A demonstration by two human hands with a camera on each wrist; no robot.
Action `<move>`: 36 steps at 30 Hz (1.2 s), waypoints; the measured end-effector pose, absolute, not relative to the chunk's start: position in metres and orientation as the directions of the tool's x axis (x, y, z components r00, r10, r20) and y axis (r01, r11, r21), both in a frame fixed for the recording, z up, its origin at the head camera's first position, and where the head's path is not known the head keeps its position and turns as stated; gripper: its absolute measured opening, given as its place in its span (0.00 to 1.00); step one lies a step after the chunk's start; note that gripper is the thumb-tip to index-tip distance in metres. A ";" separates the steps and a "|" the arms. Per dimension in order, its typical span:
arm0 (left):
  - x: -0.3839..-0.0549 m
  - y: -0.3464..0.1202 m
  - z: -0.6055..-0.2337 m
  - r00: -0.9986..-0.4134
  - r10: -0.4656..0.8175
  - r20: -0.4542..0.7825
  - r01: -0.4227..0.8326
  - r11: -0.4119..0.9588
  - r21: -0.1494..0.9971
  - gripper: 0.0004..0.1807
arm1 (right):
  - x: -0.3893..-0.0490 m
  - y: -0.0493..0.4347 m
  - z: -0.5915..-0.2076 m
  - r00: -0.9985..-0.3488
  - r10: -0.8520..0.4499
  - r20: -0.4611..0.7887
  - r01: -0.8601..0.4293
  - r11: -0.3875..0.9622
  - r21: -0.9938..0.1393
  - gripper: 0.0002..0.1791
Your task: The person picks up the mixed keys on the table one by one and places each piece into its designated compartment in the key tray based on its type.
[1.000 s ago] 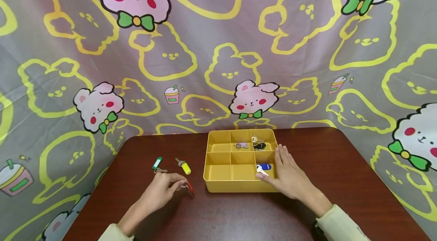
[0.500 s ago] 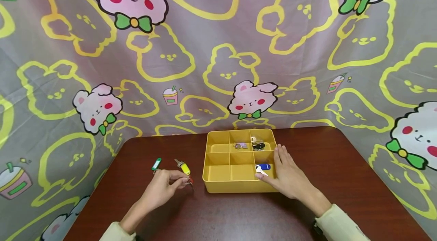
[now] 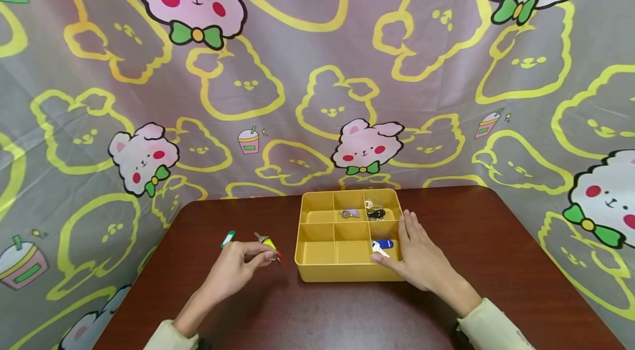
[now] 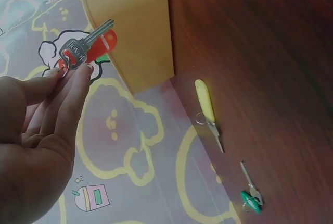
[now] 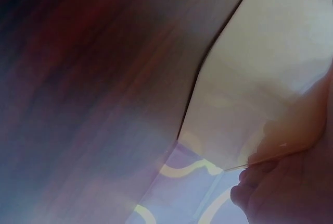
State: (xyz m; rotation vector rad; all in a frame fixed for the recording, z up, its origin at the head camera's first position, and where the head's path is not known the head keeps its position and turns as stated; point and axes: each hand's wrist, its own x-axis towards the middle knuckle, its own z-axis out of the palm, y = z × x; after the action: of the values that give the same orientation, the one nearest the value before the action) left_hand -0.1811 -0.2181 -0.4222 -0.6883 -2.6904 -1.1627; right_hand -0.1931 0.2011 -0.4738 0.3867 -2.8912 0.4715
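My left hand (image 3: 237,263) pinches the ring of a silver key (image 4: 78,51) with a red tag (image 4: 105,44) between thumb and fingertips. It hovers above the table, left of a yellow divided box (image 3: 342,273). In the left wrist view the key points up and away from the fingers. My right hand (image 3: 425,256) lies with straight fingers along the box's right side, its thumb over the front rim. Inside the front right compartment sit a key with a blue tag (image 3: 385,243) and its silver blade. The right wrist view shows the box's outer wall (image 5: 244,73) beside the hand.
On the table (image 3: 337,317), left of the box, lie a key with a yellow tag (image 4: 205,99) and one with a green tag (image 4: 251,202). A purple-tagged key (image 3: 350,213) occupies the back middle compartment, black-tagged keys (image 3: 377,214) the back right. Patterned cloth (image 3: 297,91) hangs behind.
My left hand has moved slightly away from me and to the right with the red-tagged key, which now overlaps the yellow tag in the head view. My right hand has stayed on the box.
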 end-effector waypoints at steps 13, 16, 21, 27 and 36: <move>-0.184 -0.209 -0.409 -0.869 0.342 0.358 0.495 0.607 0.622 0.08 | -0.191 0.199 -0.474 -0.947 -0.224 0.231 -0.283 0.921 -0.266 0.67; -0.185 -0.206 -0.407 -0.871 0.338 0.356 0.491 0.596 0.635 0.08 | -0.191 0.199 -0.474 -0.946 -0.223 0.236 -0.284 0.921 -0.267 0.67; -0.188 -0.201 -0.405 -0.867 0.332 0.372 0.498 0.569 0.654 0.08 | -0.191 0.199 -0.473 -0.945 -0.224 0.238 -0.285 0.921 -0.266 0.67; -0.192 -0.196 -0.403 -0.854 0.322 0.408 0.519 0.546 0.657 0.07 | -0.192 0.199 -0.472 -0.945 -0.225 0.236 -0.286 0.920 -0.267 0.67; -0.196 -0.187 -0.400 -0.889 0.298 0.348 0.453 0.456 0.766 0.08 | -0.193 0.200 -0.474 -0.949 -0.220 0.226 -0.279 0.920 -0.275 0.67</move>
State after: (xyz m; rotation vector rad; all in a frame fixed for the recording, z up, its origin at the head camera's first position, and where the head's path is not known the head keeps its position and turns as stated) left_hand -0.1962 -0.1868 -0.3997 -0.6607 -2.5374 -1.4120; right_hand -0.1930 0.2002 -0.4738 0.3787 -2.8895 0.4551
